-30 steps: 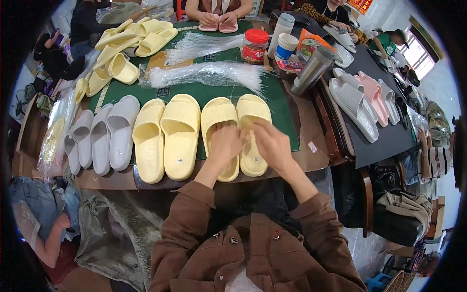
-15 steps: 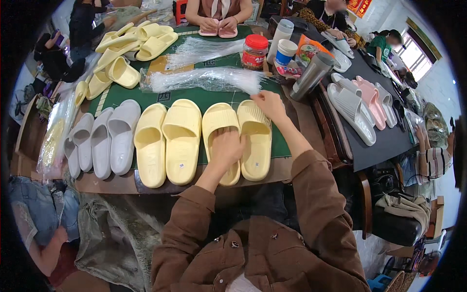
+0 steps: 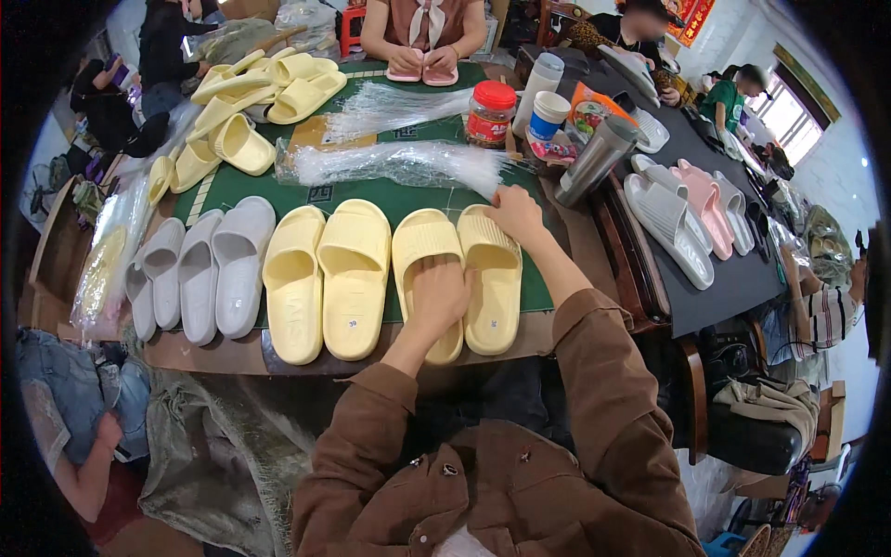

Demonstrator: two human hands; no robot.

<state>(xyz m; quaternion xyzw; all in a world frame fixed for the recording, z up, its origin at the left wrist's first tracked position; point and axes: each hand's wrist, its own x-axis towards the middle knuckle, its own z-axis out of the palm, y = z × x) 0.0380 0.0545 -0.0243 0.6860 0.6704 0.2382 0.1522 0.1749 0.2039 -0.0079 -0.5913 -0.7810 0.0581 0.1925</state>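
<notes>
A pair of pale yellow slide sandals [image 3: 459, 278] lies side by side at the near edge of the green-covered worktop [image 3: 408, 200], toes pointing away from the person. The left hand [image 3: 438, 295] rests flat on the left sandal of the pair, its fingers spread and pressing down rather than gripping anything. The right hand [image 3: 516, 213] is at the toe end of the right sandal, fingers curled against its far rim; whether they actually pinch it cannot be told.

This looks like the lining-up step: the pair is being steadied and squared. The next move would probably call for gathering both sandals together, and a clear bag.

Just beyond the right fingers lies a bundle of clear plastic bags [image 3: 399, 162]. Farther off, past them, stand a red-lidded jar [image 3: 491, 114] with dark contents, a white cup with a blue band [image 3: 547, 115], contents unseen, and a closed steel flask [image 3: 597, 160].

To the left of the left fingers sits another yellow pair [image 3: 327, 278], then grey sandals [image 3: 200, 274]. A co-worker's hands [image 3: 425, 63] hold pink sandals at the far edge.
</notes>
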